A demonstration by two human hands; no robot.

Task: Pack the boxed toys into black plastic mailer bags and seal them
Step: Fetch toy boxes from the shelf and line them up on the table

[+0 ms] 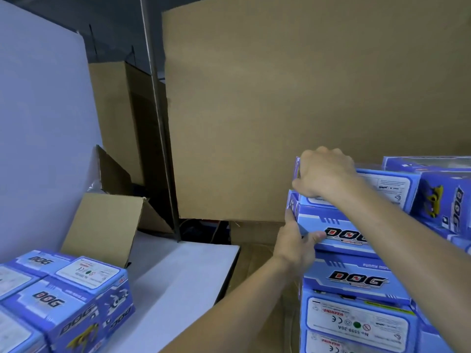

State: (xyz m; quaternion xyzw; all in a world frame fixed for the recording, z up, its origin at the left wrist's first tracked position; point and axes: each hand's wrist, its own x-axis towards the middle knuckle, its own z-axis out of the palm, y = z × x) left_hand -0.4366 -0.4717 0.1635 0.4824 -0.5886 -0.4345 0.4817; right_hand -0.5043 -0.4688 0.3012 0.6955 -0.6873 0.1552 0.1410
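Observation:
A stack of blue "DOG" toy boxes (356, 276) rises at the lower right. My right hand (323, 171) grips the top box (387, 187) from above, fingers curled over its far left corner. My left hand (295, 240) holds the left end of the second box (339, 230), thumb on its front face and fingers round the side. More blue toy boxes (66, 296) stand on the white table (178, 276) at the lower left. No black mailer bag is in view.
A large cardboard sheet (305, 98) stands behind the stack. An open cardboard carton (107, 225) sits on the table against a grey wall panel (43, 123). A dark metal post (163, 128) stands between them. Further blue boxes (446, 200) lie at the right edge.

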